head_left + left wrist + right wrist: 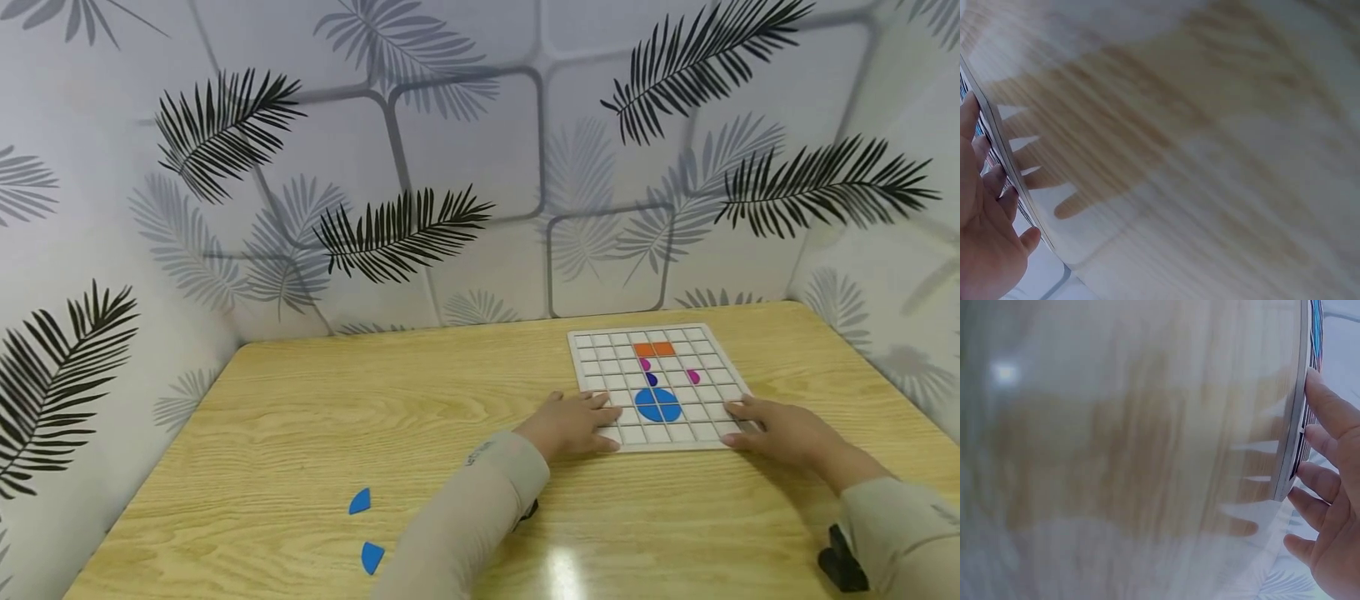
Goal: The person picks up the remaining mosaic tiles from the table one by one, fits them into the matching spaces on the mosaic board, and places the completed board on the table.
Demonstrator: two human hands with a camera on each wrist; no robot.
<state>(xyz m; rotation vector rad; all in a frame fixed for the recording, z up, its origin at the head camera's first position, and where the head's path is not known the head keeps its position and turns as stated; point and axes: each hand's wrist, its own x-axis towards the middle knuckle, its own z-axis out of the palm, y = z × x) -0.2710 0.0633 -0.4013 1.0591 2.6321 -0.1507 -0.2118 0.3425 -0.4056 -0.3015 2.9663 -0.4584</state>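
Observation:
A white square board with a grid of cells lies flat on the wooden table. Two orange squares sit side by side on its upper part. Below them are small magenta rounded pieces and a dark blue piece. Blue quarter-circle pieces form a round shape near the board's front. My left hand touches the front left corner with loosely spread fingers. At the right edge my right hand rests its fingertips. Both wrist views show the fingers along the board's thin side.
Two loose blue quarter-circle pieces, one farther and one nearer, lie on the table left of the left forearm. A wall with a leaf pattern stands behind the table and along its sides.

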